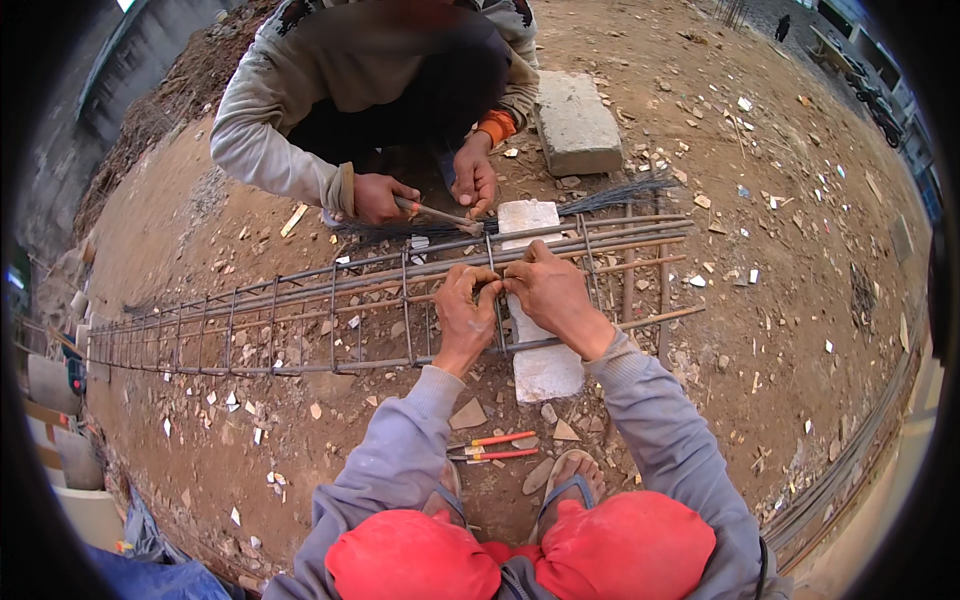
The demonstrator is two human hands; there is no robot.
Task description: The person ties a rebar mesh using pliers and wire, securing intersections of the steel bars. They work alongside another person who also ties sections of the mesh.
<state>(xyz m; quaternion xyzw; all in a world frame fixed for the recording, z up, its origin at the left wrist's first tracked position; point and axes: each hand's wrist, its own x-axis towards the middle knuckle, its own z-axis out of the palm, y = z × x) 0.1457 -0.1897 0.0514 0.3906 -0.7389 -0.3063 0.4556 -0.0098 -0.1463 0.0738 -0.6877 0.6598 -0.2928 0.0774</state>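
Note:
A long rebar cage [300,369] of steel bars and stirrups lies across the ground, its near end propped on white blocks [549,373]. My left hand [466,311] and my right hand [551,289] meet over its middle bars beside a stirrup, fingertips pinched together; what they pinch is too small to make out, perhaps thin wire. Pincers with red-orange handles [506,454] lie on the dirt between my feet and the cage. A bundle of thin black tie wire [619,193] lies along the cage's far side.
A co-worker [300,135] squats across the cage, one hand holding a tool [442,216] at the far bar, the other hand close by. A concrete block [577,127] sits to their side. Stone chips litter the soil. Long bars [832,480] lie at right; a blue tarp [161,574] is at lower left.

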